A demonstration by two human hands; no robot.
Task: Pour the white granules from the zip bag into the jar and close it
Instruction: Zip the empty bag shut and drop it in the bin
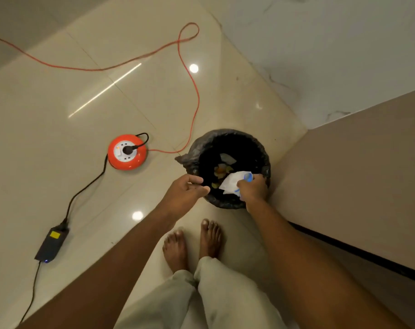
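Note:
I stand over a round waste bin (227, 138) lined with a black bag. My right hand (252, 189) grips a crumpled, flat zip bag (232, 181), clear-white with a blue strip, over the bin's near edge. My left hand (186, 192) hovers just left of the bin's rim, fingers loosely curled, with nothing visible in it. No jar is in view. Scraps lie at the bottom of the bin.
A round orange extension reel (127, 151) sits on the glossy tiled floor left of the bin, its orange cord (189, 74) looping away. A black power adapter (51, 243) lies further left. A beige cabinet side (358, 176) rises to the right. My bare feet (192, 243) are just behind the bin.

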